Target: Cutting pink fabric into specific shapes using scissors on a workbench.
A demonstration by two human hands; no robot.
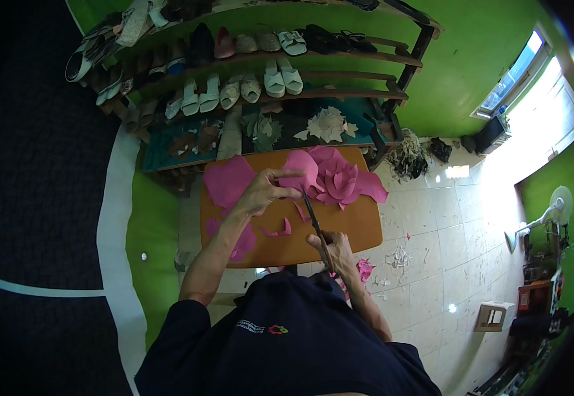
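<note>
My left hand (260,193) is closed on a rounded piece of pink sheet material (302,165), fingers and thumb at its left edge. In my right hand (337,252) I hold long dark scissors (312,217); their tips meet the lower edge of that piece. Whether the blades are apart is too small to tell. Beside it lies a heap of pink petal-shaped pieces (338,179). A large pink sheet (229,181) rests at the table's far left, and another pink piece (242,241) is near its front left. A thin pink offcut (279,230) lies between my hands.
The brown table (300,247) stands before me. Behind it, a wooden rack holds several shoes and sandals (283,78), with cut green pieces (261,131) and beige pieces (330,125) on its low shelf. Scraps (399,257) litter the tiled floor at right, where a white fan (556,206) stands.
</note>
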